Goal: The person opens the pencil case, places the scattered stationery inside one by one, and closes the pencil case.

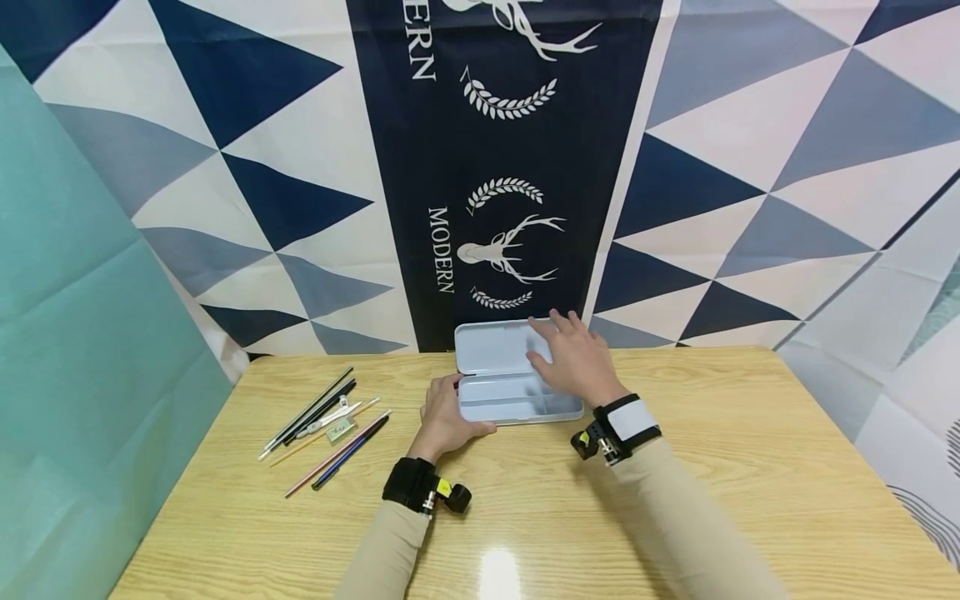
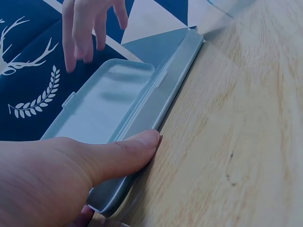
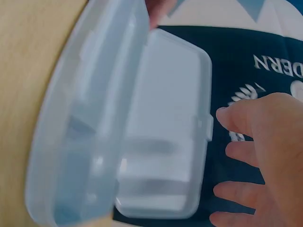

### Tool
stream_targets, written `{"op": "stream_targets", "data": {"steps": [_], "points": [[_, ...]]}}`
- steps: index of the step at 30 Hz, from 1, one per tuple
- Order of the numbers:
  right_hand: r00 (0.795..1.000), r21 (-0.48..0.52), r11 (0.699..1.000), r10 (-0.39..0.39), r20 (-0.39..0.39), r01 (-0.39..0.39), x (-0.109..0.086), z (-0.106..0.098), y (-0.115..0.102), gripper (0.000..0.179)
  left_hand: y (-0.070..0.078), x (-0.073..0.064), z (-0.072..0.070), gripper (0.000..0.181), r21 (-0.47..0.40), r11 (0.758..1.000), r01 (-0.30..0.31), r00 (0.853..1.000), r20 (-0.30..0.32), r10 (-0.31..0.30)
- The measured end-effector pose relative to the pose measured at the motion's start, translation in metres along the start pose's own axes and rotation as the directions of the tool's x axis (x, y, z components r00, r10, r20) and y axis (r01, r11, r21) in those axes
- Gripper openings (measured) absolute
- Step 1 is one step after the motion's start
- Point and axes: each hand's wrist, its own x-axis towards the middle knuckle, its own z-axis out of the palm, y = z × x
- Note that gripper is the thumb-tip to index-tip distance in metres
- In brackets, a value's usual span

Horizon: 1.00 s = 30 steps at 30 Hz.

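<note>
An opened pale plastic pencil case [image 1: 498,410] lies at the back edge of the table, its lid [image 1: 491,348] folded back toward the curtain. Divided compartments show inside the case, with no items in them. My left hand [image 1: 446,423] grips the case's left end; in the left wrist view the thumb [image 2: 142,139] presses along the front wall. Over the right part of the lid, my right hand [image 1: 576,358] hovers with fingers spread. In the right wrist view its fingers [image 3: 239,194] are apart from the lid's clasp edge and hold nothing.
Left of the case lie several pencils and pens, among them a blue pen [image 1: 351,452] and a red pencil [image 1: 330,458]. A white drawing compass [image 1: 330,417] and a small greenish block [image 1: 341,429] lie among them. A patterned curtain [image 1: 300,208] rises behind the wooden table [image 1: 540,517].
</note>
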Motion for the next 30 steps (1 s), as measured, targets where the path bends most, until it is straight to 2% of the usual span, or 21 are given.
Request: {"op": "stream_targets", "data": {"steps": [4, 7, 11, 14, 17, 20, 26, 30], "points": [[0.999, 0.008, 1.0, 0.011, -0.049, -0.011, -0.002, -0.015, 0.009, 0.058, -0.001, -0.001, 0.0, 0.106, 0.007, 1.0, -0.004, 1.0, -0.002, 0.004], [0.998, 0.036, 0.999, 0.023, -0.054, -0.021, -0.002, -0.022, 0.011, 0.054, -0.002, -0.001, 0.0, 0.106, -0.01, 1.0, 0.0, 1.0, -0.01, 0.0], [0.999, 0.184, 0.982, 0.04, -0.012, -0.037, -0.002, -0.026, 0.014, 0.049, -0.003, -0.001, 0.0, 0.107, -0.036, 0.999, 0.007, 1.0, -0.019, -0.008], [0.998, 0.332, 0.941, 0.058, 0.029, -0.064, -0.004, -0.028, 0.018, 0.048, -0.002, 0.0, 0.001, 0.107, -0.025, 1.0, 0.01, 1.0, -0.011, -0.011], [0.995, 0.422, 0.901, 0.082, 0.053, -0.097, -0.007, -0.03, 0.026, 0.048, 0.0, 0.0, 0.001, 0.107, 0.0, 1.0, 0.01, 1.0, -0.006, -0.01], [0.99, 0.475, 0.869, 0.115, 0.076, -0.137, -0.012, -0.027, 0.035, 0.05, 0.001, -0.001, 0.001, 0.107, 0.015, 1.0, 0.016, 1.0, 0.002, -0.016], [0.975, 0.584, 0.781, 0.165, 0.149, -0.221, -0.025, -0.013, 0.051, 0.055, 0.002, -0.001, 0.001, 0.107, 0.021, 1.0, 0.013, 1.0, -0.004, -0.013], [0.973, 0.612, 0.756, 0.171, 0.157, -0.232, -0.031, 0.0, 0.058, 0.055, 0.002, -0.001, 0.001, 0.107, 0.02, 1.0, 0.014, 1.0, -0.003, -0.014]]}}
